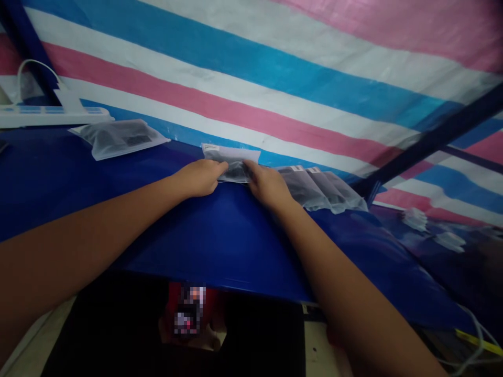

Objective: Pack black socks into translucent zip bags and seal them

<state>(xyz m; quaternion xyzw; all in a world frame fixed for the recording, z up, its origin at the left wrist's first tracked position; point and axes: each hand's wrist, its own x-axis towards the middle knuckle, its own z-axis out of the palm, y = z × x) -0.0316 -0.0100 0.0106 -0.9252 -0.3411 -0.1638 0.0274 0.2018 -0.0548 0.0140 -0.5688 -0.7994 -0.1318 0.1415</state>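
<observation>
Both arms reach forward across the blue tabletop (220, 235) to a frosted plastic bag (231, 157) with something dark inside and a white label at its upper left corner. My left hand (202, 177) pinches the bag's left side, thumb on top. My right hand (269, 184) grips its right side, also with the fingers closed on the edge. Just right of my right hand, several similar frosted bags (304, 186) lie overlapping in a row, dark contents showing through. Another frosted bag (129, 137) rests apart at the left.
A white power strip (51, 115) with a plugged-in cable sits at the back left. Striped sheeting (243, 78) hangs behind the table. A dark metal bar (428, 136) slants down at the right, with small clear packets (414, 219) beyond it. White cables (477, 335) lie at lower right.
</observation>
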